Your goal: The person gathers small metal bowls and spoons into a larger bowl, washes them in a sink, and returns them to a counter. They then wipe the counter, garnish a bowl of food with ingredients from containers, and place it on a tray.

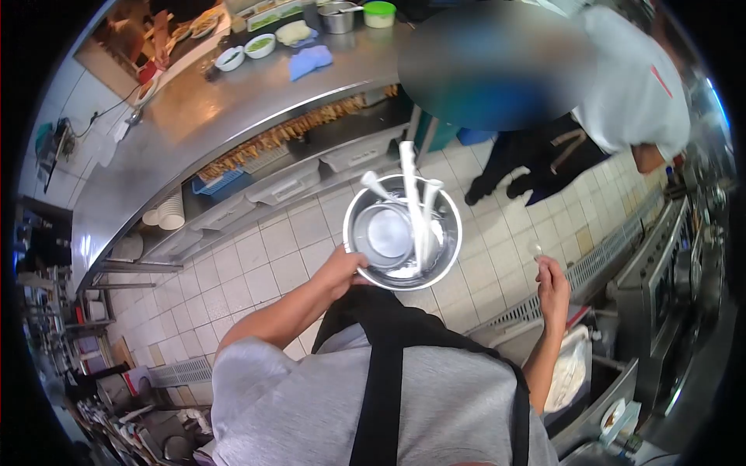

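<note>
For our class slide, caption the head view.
Left hand holding a metal bowl of white utensils above the tiled kitchen floor.

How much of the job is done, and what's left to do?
Loading looks done: a tub and white tools are in the bowl. The left hand has the bowl up over the floor. The right hand seems to pinch something pale, too small to name. Probably left: setting the bowl down. I can't tell where, or if more goes in.
</note>
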`<action>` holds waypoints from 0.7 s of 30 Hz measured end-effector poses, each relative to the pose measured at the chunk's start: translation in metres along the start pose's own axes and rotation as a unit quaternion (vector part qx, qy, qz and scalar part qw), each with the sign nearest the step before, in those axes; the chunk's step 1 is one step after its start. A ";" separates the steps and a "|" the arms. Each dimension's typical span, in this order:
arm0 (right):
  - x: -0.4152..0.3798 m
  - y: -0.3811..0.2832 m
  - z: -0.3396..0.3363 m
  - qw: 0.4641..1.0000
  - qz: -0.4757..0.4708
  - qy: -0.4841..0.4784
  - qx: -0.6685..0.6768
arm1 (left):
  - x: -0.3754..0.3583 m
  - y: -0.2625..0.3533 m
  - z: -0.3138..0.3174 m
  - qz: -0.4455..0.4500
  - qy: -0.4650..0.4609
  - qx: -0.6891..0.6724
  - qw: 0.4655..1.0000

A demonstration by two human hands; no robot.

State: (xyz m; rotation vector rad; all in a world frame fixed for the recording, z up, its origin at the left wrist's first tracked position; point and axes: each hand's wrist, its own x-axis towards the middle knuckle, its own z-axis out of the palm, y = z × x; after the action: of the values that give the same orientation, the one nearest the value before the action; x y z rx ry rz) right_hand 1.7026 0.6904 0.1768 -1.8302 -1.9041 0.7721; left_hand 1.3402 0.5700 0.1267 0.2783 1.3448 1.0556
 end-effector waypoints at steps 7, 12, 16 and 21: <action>0.195 -0.172 0.112 0.947 -0.321 0.008 0.025 | 0.014 0.047 -0.141 0.053 0.152 -0.078 0.984; 0.328 -0.340 0.204 0.933 -0.352 -0.024 0.070 | -0.014 0.113 -0.158 0.032 0.277 -0.110 0.954; 0.445 -0.445 0.285 0.924 -0.374 0.039 0.066 | 0.004 0.088 -0.198 0.066 0.304 -0.205 0.928; 0.529 -0.529 0.354 0.925 -0.368 0.092 0.032 | 0.019 0.093 -0.196 0.023 0.321 -0.258 0.911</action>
State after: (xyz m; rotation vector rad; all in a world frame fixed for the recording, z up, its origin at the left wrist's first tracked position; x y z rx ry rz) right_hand 1.0313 1.1746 0.1831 -0.9586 -2.1656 0.3730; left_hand 1.1231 0.5580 0.1269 -0.4797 1.5634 1.5774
